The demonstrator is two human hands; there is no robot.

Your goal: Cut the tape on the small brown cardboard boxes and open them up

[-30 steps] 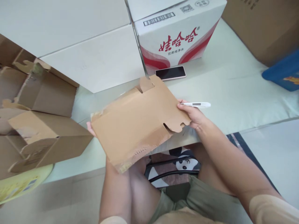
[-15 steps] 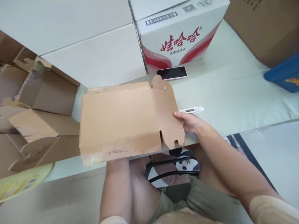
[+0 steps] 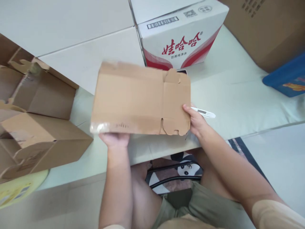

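Note:
A brown cardboard box (image 3: 130, 98), folded out rather flat with notched end flaps, is held up above the pale green cloth. My left hand (image 3: 115, 139) supports it from below at the near left edge, its fingers hidden underneath. At the right end my right hand (image 3: 195, 119) pinches the end flap, thumb on top. The same hand also keeps a slim white tool (image 3: 204, 112) with a dark slot, resembling a box cutter, pointing out to the right. Behind the box, a phone (image 3: 183, 72) is mostly covered.
Opened brown cartons (image 3: 59, 130) stand at the left, above a yellow round item (image 3: 21, 187). White cartons (image 3: 95, 54) and a red-and-white water carton (image 3: 181, 47) line the back. A blue container (image 3: 286, 78) and a large brown carton (image 3: 267, 31) are at the right.
The cardboard box has risen and shifted right and away from me, tilting as it goes. My left hand now shows at its near edge, and the phone has become mostly covered.

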